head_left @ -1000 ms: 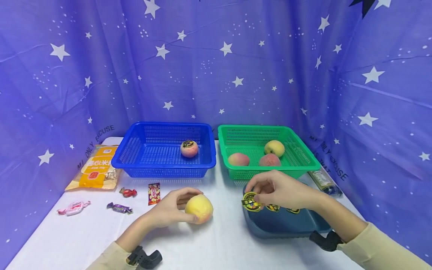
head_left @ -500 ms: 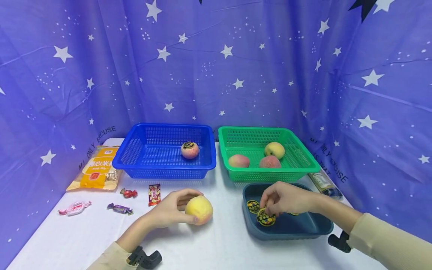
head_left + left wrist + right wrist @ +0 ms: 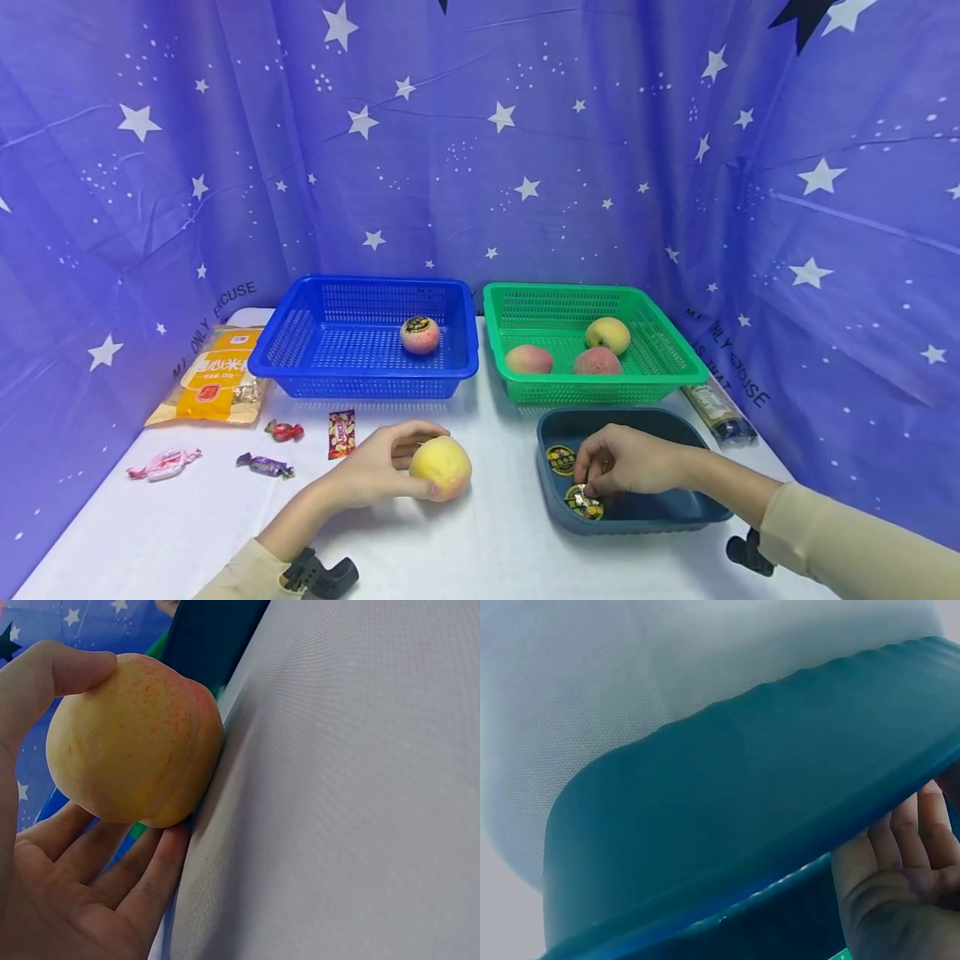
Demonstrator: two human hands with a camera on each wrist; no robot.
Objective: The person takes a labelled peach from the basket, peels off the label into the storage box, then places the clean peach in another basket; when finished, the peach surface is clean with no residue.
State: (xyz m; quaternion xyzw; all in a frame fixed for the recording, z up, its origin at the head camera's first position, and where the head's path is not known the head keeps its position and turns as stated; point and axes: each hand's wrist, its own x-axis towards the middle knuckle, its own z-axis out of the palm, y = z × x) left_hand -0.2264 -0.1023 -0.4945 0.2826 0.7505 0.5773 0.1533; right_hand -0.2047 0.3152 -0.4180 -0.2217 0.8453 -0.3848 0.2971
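Observation:
My left hand (image 3: 378,468) holds a yellow peach (image 3: 441,468) with a red blush just above the white table. In the left wrist view the thumb lies on top of the peach (image 3: 139,742) and the fingers lie beneath it. Inside the dark blue-grey basin (image 3: 551,500), my right hand (image 3: 633,462) pinches the edge of a shiny round black-and-gold sticker (image 3: 583,502). Another round sticker (image 3: 561,460) lies to its left in the basin. The right wrist view shows the basin wall (image 3: 705,810) hiding the fingertips.
A blue basket (image 3: 360,385) holds one stickered peach (image 3: 419,335). Several peaches sit in a green basket (image 3: 600,390). Wrapped candies (image 3: 266,465) and a yellow snack bag (image 3: 213,375) are at left; a clear-and-blue package (image 3: 720,412) lies at right.
My right hand has moved down from above the basin's left side into it, with a round sticker at its fingertips. The left hand and its peach have stayed in place.

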